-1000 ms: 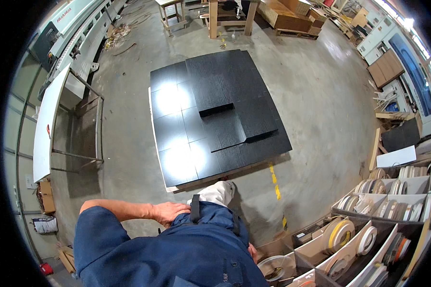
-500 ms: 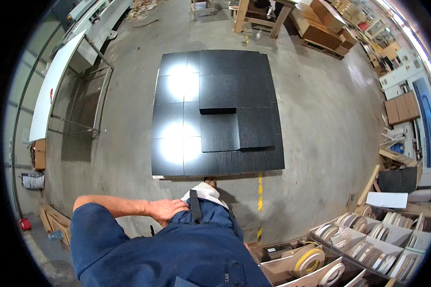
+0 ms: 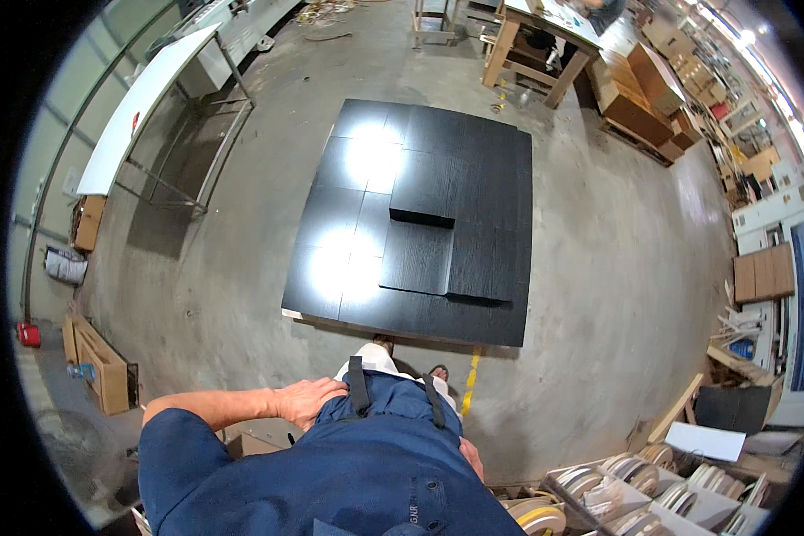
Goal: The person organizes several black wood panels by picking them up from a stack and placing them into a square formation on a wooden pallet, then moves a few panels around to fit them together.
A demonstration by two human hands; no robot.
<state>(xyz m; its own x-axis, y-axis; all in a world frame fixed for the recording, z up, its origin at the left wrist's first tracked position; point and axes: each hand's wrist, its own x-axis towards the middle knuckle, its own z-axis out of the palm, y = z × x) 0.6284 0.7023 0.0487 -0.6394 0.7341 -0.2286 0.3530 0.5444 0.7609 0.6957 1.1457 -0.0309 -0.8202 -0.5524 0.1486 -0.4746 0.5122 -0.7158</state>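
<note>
My left hand [image 3: 308, 402] rests against the front of my navy shirt [image 3: 313, 487] at the waist, beside a dark strap [image 3: 358, 386]. Its fingers lie loosely on the cloth, the tips partly hidden, with no object visible in them. Only a sliver of my right hand [image 3: 472, 457] shows at my right side; its fingers are hidden by my body. In front of my feet lies a low, wide stack of black wood-grain panels [image 3: 487, 188]. Some pieces sit higher than others, leaving a recessed square [image 3: 415, 256]. Bright light reflects off the left part.
A white-topped metal-frame table [image 3: 143, 112] stands at left. Wooden furniture pieces [image 3: 630, 98] and a wooden workbench [image 3: 554, 27] are at the far right, with a person partly visible there. Divided bins of edging rolls [image 3: 634, 473] are near right. A cardboard box [image 3: 103, 371] lies near left.
My view has turned, so the black stack appears tilted and the left table and far bench have shifted right. My left hand stays at my waist; a bit more of my right hand shows.
</note>
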